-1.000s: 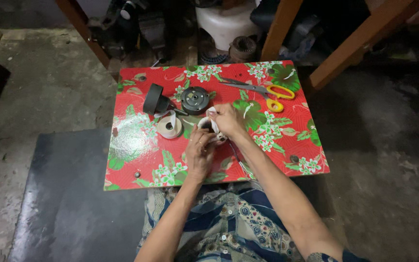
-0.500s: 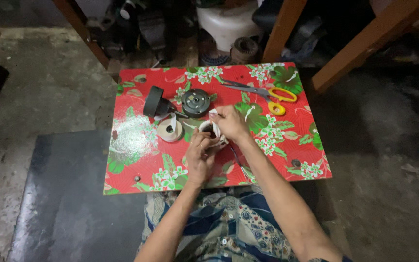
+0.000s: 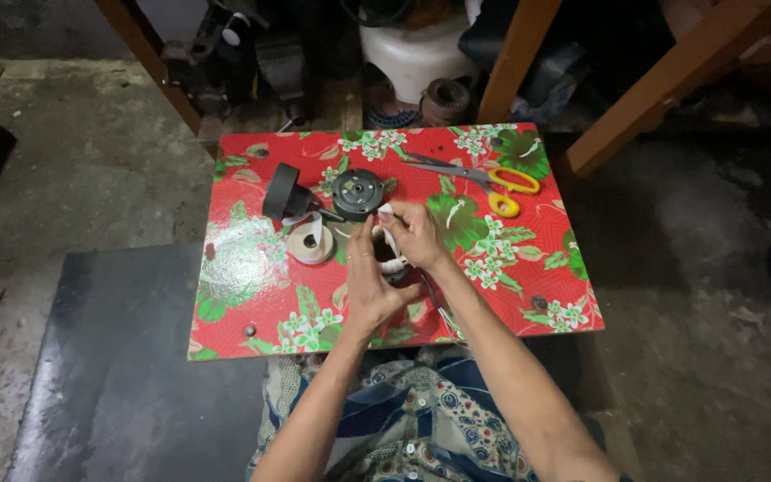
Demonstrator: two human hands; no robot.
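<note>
Both my hands meet over the middle of a small table (image 3: 252, 268) covered in red floral oilcloth. My left hand (image 3: 369, 281) and my right hand (image 3: 419, 234) together hold a small white ring-shaped part (image 3: 389, 250) with a dark centre, mostly hidden by my fingers. Just left of my hands lies a white roll of tape (image 3: 310, 242). Behind it stands a black roll of tape (image 3: 280, 191) on edge. A round dark metal part (image 3: 356, 194) lies just beyond my fingers.
Yellow-handled scissors (image 3: 491, 181) lie at the table's far right. Wooden legs (image 3: 518, 62) and dark clutter, with a white pot (image 3: 412, 54), stand behind the table. A dark mat (image 3: 118, 375) covers the concrete floor at left.
My hands stay on the white ring part and shift only slightly. The camera view has moved a little.
</note>
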